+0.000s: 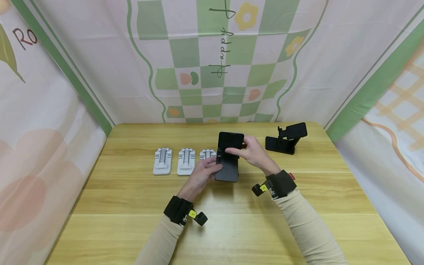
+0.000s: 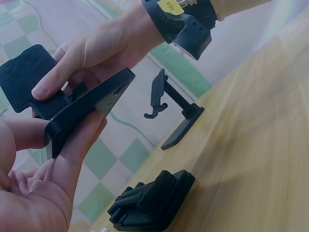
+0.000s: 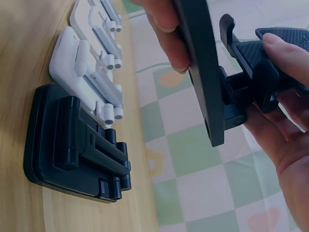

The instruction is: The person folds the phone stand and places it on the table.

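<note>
Both hands hold a black folding phone stand [image 1: 228, 170] above the table. My left hand [image 1: 202, 172] grips the edge of its flat base, thumb on one face and fingers on the other. With the thumb on its textured plate [image 2: 29, 79] and the fingers behind, my right hand [image 1: 254, 152] pinches the stand's upper part. In the right wrist view the plate [image 3: 292, 36] stands out from the base, hooks at its lower edge. Beneath the held stand lies a folded black phone stand [image 3: 46, 145], which the head view does not clearly show.
Several white folded phone stands, among them one at the left [image 1: 162, 162] and one beside it [image 1: 186, 162], lie in a row on the wooden table [image 1: 126, 206]. An unfolded black phone stand [image 1: 281, 144] stands at the back right. A patterned cloth [image 1: 212, 95] hangs behind.
</note>
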### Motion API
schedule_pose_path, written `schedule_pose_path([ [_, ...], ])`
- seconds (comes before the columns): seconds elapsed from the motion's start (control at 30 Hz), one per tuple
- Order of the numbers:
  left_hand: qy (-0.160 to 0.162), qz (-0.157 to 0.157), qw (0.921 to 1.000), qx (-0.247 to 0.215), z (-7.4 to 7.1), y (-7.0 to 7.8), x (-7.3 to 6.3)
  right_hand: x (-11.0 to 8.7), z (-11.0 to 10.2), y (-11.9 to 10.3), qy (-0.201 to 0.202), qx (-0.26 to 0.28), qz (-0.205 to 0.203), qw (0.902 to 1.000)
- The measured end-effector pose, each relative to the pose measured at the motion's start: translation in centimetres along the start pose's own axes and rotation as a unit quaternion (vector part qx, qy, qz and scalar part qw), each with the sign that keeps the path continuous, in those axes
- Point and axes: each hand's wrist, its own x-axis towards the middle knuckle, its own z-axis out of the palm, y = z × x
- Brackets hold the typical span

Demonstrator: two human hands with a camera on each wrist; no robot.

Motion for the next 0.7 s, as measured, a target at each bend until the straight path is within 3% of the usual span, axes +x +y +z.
schedule_pose_path([
  [0.37,-0.008,0.001,1.0,-0.004,0.14,0.09,-0.16,0.06,0.5,0.5,0.032,0.0,-0.028,0.9991],
  [0.7,-0.004,-0.001,1.0,-0.008,0.16,-0.12,-0.06,0.07,0.79,0.79,0.037,-0.008,-0.042,0.9984],
])
